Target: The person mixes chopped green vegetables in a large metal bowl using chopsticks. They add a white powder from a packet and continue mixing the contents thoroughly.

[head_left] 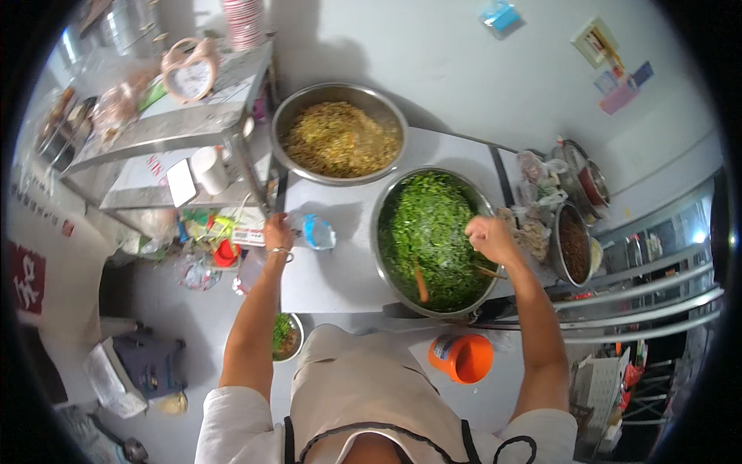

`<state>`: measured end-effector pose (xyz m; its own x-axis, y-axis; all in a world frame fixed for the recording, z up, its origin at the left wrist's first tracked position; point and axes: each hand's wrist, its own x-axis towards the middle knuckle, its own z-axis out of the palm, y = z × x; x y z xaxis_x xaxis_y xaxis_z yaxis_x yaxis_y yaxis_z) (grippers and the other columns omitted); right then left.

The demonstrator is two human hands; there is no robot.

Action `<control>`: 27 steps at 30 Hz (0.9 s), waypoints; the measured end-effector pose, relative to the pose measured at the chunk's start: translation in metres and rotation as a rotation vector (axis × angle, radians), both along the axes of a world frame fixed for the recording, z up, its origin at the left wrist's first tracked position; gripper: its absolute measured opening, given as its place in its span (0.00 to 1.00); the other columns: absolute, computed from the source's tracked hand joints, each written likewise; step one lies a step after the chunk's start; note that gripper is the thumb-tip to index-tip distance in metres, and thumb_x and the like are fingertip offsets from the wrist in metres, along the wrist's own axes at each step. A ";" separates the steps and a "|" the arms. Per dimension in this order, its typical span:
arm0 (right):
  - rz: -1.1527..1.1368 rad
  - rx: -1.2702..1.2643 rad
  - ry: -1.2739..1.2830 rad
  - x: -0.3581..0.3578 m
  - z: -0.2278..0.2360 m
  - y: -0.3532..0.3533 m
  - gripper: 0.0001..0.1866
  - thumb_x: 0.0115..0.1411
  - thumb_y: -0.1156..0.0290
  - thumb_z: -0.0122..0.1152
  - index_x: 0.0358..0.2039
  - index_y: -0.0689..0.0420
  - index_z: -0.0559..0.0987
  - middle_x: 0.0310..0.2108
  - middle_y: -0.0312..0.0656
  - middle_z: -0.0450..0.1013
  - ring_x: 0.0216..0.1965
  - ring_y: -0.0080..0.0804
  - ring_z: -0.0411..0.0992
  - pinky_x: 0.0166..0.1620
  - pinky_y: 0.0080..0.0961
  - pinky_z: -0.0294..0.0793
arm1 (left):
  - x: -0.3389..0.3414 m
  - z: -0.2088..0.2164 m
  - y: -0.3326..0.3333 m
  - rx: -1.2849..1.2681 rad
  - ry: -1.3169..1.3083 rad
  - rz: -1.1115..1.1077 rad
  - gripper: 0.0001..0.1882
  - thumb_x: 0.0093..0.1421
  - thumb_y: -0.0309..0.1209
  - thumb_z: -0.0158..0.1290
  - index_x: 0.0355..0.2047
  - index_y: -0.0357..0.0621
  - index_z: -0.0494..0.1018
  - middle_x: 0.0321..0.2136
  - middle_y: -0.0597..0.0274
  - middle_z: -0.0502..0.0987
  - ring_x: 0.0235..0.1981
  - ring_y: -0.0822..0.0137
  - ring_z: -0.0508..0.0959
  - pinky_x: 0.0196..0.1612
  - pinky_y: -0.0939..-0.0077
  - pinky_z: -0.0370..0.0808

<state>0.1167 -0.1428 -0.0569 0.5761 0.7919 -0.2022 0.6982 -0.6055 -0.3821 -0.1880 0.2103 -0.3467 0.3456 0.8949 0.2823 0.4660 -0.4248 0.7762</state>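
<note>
A large steel bowl (376, 255) stands on the table before me, filled with chopped greens (433, 220). Over its right side is my right hand (489, 237), fingers drawn together; whatever they hold, if anything, is hidden. White specks lie on the greens below it. An orange-brown handle (421, 284) sticks up out of the near part, and thin wooden sticks (490, 272) rest by the right rim. At the table's left edge my left hand (277, 232) is closed on a clear plastic bag (315, 231) with a blue patch.
A second steel bowl (280, 155) of yellowish chopped food stands farther back. Bags (533, 166) and a pot of brown food (573, 243) crowd the right. A metal shelf (166, 131) rises at left. On the floor are an orange bucket (462, 359) and a smaller bowl (297, 354).
</note>
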 end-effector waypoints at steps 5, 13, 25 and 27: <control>0.200 0.190 -0.243 -0.030 0.009 0.013 0.15 0.53 0.85 0.56 0.42 0.60 0.78 0.46 0.48 0.74 0.47 0.44 0.73 0.49 0.34 0.73 | -0.012 0.031 -0.026 -0.044 -0.062 -0.013 0.11 0.58 0.22 0.44 0.38 0.42 0.75 0.33 0.47 0.77 0.37 0.49 0.75 0.42 0.60 0.72; 0.579 0.196 0.168 -0.134 -0.018 0.155 0.11 0.54 0.81 0.52 0.37 0.62 0.79 0.33 0.54 0.75 0.36 0.50 0.75 0.41 0.36 0.74 | -0.038 0.023 -0.050 -0.121 -0.065 -0.062 0.22 0.50 0.19 0.47 0.48 0.45 0.69 0.41 0.48 0.73 0.46 0.47 0.72 0.51 0.60 0.69; 0.296 0.178 0.012 -0.188 -0.217 0.241 0.08 0.48 0.78 0.58 0.31 0.63 0.79 0.35 0.58 0.74 0.39 0.53 0.73 0.43 0.44 0.72 | -0.029 0.026 -0.054 -0.078 0.069 -0.148 0.24 0.48 0.19 0.47 0.49 0.44 0.69 0.41 0.50 0.73 0.45 0.48 0.72 0.50 0.59 0.69; 0.346 0.365 0.020 -0.189 -0.232 0.243 0.10 0.49 0.79 0.57 0.34 0.63 0.78 0.36 0.58 0.74 0.40 0.52 0.74 0.43 0.44 0.72 | -0.030 0.034 -0.058 -0.083 0.102 -0.137 0.25 0.47 0.19 0.48 0.49 0.45 0.69 0.42 0.51 0.73 0.45 0.49 0.72 0.50 0.60 0.69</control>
<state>-0.0720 0.1006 -0.2894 0.2659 0.9571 0.1149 0.8246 -0.1642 -0.5413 -0.2176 0.1526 -0.3128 0.4888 0.8563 0.1666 0.4864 -0.4261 0.7628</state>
